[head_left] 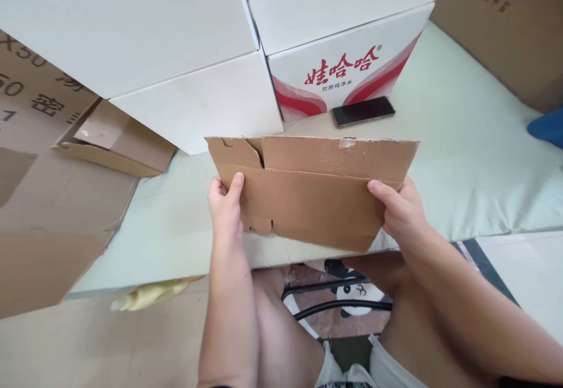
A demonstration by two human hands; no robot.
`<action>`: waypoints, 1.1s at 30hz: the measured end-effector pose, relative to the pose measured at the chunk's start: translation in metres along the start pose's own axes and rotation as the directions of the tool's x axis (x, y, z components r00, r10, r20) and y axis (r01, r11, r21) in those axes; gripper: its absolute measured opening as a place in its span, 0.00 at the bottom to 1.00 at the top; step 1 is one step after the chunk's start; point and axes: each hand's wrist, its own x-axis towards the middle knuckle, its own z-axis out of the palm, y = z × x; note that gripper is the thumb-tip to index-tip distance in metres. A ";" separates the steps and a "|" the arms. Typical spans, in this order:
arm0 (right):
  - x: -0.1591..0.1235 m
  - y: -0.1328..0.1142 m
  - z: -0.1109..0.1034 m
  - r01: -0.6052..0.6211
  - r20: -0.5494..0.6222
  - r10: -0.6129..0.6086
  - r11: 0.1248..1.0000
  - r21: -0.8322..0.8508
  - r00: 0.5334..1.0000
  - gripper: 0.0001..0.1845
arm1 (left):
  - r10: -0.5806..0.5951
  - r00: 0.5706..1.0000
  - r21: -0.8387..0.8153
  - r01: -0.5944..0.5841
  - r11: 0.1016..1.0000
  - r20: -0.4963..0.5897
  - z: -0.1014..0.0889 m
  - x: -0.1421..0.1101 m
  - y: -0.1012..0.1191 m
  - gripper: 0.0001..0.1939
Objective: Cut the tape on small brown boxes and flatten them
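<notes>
Between my two hands is a flattened brown cardboard box (312, 200), with slots and cut flaps along its left part and a strip of clear tape near its top edge. My left hand (226, 203) is closed on the left edge, thumb on the near face and fingers behind. On the opposite edge, my right hand (400, 206) grips in the same way, its thumb lying near a crease. The cardboard is tilted over the front edge of the pale green covered surface. Most fingers of both hands are hidden behind it.
Behind the cardboard stand stacked white boxes (193, 95), one with red lettering (343, 77). A dark phone (364, 111) lies before them. Large brown cartons stand at left (53, 200) and right (510, 30). A blue object (548, 127) shows at the right edge.
</notes>
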 end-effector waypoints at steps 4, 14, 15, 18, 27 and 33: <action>0.000 0.000 -0.001 -0.008 0.018 0.008 1.000 0.002 1.000 0.26 | -0.016 1.000 -0.023 0.016 1.000 -0.018 0.001 0.000 0.002 0.34; 0.000 0.001 0.000 0.017 0.020 -0.016 1.000 -0.021 1.000 0.25 | 0.013 0.998 -0.099 -0.019 0.995 -0.061 0.001 0.001 -0.001 0.34; 0.000 0.001 -0.001 0.028 0.036 -0.027 0.999 -0.034 0.999 0.25 | 0.018 0.997 -0.105 -0.026 0.994 -0.079 0.001 0.001 -0.001 0.34; 0.001 0.001 -0.002 0.058 0.086 -0.053 0.997 -0.055 0.995 0.24 | 0.031 0.993 -0.137 -0.047 0.989 -0.118 0.002 0.002 -0.001 0.35; 0.002 0.000 -0.001 0.069 0.121 -0.061 0.996 -0.059 0.991 0.21 | 0.135 0.974 -0.179 -0.167 0.969 -0.181 0.002 0.004 0.001 0.33; 0.002 0.002 -0.002 0.053 0.106 -0.050 0.998 -0.026 0.993 0.18 | 0.133 0.974 -0.204 -0.170 0.964 -0.185 0.003 0.003 0.002 0.31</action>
